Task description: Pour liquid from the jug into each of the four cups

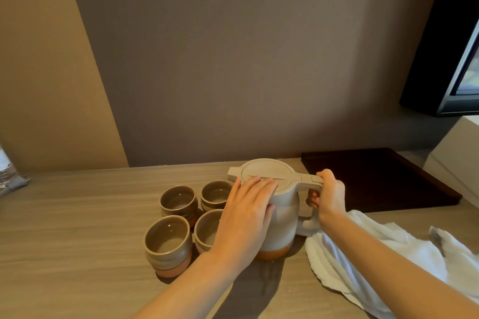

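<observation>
Now I see one jug (283, 215), pale with a terracotta base and flat lid (267, 171), upright on the table (77, 215) just right of four grey-brown cups (167, 238); whether they hold liquid I cannot tell. Right hand (328, 197) grips its handle (309, 179); left hand (243, 217) lies flat against the lid.

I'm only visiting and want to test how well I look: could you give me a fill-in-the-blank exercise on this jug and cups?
The right hand grips the jug by its ____.
The left hand lays its fingers on the jug's ____.
The cups beside the jug number ____.
The towel under the right forearm is coloured ____.
Missing words: handle; lid; four; white.
</observation>
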